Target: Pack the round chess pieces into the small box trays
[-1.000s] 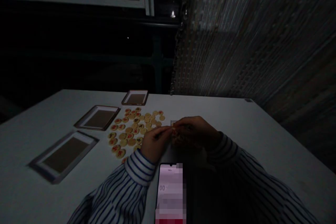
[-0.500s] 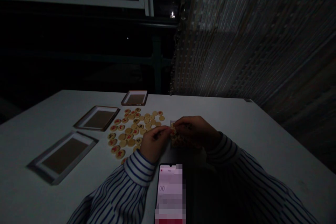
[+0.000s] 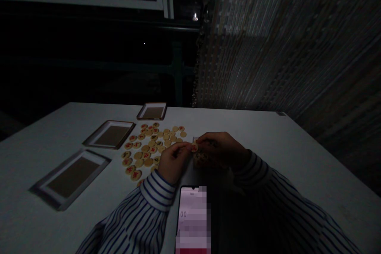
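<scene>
Several round wooden game pieces (image 3: pixel 151 147) with red or black marks lie spread on the white table (image 3: pixel 285 154). My left hand (image 3: pixel 172 162) pinches one red-marked piece (image 3: pixel 194 147) at its fingertips. Close beside it, my right hand (image 3: pixel 222 149) is curled over a small container (image 3: pixel 200 158) that holds more pieces; the dim light hides what its fingers grip. Both arms wear striped sleeves.
Three shallow brown trays with pale rims lie left of the pieces: near (image 3: pixel 71 176), middle (image 3: pixel 111 135), far (image 3: pixel 152 112). A lit phone (image 3: pixel 193 218) sits at the table's front edge. A woven blind hangs at right; dark window behind.
My left hand's pinched piece has shifted slightly up and toward the right hand. Otherwise both hands stay almost where they were.
</scene>
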`<state>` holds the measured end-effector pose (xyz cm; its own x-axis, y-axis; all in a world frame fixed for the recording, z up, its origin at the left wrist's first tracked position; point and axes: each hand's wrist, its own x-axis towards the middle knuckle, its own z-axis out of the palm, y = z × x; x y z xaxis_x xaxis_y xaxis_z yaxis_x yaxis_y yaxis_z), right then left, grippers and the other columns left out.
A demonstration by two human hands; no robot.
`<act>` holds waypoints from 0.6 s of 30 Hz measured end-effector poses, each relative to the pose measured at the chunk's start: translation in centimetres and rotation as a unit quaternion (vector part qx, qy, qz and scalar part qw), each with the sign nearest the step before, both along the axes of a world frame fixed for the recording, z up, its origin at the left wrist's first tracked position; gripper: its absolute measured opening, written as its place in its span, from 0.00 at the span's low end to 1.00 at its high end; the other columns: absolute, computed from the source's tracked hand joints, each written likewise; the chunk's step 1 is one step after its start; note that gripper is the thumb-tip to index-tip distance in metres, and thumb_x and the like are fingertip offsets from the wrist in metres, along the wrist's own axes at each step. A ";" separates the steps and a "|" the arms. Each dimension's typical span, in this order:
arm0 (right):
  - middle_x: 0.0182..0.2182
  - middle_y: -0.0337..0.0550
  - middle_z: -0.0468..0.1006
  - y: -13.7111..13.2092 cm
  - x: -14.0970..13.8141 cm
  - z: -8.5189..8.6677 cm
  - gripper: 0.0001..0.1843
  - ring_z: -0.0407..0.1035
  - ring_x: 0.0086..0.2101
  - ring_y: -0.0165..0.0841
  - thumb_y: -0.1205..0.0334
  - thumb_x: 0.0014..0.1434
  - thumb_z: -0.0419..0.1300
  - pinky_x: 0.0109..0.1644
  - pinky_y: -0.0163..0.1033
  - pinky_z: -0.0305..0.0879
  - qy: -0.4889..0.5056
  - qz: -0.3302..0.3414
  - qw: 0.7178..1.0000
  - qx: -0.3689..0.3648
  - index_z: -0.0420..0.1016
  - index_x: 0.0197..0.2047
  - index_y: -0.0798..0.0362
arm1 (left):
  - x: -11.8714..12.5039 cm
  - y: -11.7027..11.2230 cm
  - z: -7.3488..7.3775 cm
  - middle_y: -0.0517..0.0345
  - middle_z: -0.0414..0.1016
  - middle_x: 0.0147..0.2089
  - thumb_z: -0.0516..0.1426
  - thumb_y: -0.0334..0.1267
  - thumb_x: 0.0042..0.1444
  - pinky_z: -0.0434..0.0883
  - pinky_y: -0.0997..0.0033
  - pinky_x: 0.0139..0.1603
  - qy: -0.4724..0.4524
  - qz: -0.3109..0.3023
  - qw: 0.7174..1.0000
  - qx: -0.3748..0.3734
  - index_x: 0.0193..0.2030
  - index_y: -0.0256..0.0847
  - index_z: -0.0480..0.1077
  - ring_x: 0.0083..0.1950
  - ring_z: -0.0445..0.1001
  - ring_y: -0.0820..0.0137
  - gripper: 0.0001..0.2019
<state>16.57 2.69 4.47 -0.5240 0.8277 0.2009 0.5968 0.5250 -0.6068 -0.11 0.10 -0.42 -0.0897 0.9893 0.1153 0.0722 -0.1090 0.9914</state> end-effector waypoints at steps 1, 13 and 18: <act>0.31 0.39 0.77 0.0 0.0 0.0 0.11 0.70 0.31 0.28 0.58 0.52 0.56 0.35 0.33 0.63 0.000 -0.002 1.000 -0.002 0.73 0.37 0.53 | 0.0 0.0 0.0 0.57 0.74 0.25 0.58 0.43 0.42 0.65 0.76 0.25 -0.005 0.002 1.000 -0.003 0.31 0.35 0.73 0.24 0.69 0.75 0.13; 0.33 0.40 0.77 -0.2 -0.2 0.1 0.11 0.70 0.32 0.28 0.61 0.52 0.55 0.36 0.34 0.64 0.012 -0.010 1.000 -0.021 0.71 0.39 0.54 | 0.1 0.0 0.3 0.58 0.74 0.24 0.60 0.42 0.41 0.66 0.77 0.26 -0.041 -0.004 0.999 -0.026 0.30 0.35 0.72 0.25 0.70 0.75 0.12; 0.33 0.40 0.77 -0.2 -0.2 0.2 0.11 0.70 0.33 0.29 0.63 0.52 0.55 0.38 0.35 0.65 0.009 -0.008 1.000 -0.019 0.70 0.40 0.54 | 0.1 0.0 0.1 0.57 0.74 0.24 0.60 0.43 0.41 0.66 0.76 0.26 -0.055 -0.008 0.998 -0.031 0.30 0.35 0.72 0.26 0.71 0.73 0.13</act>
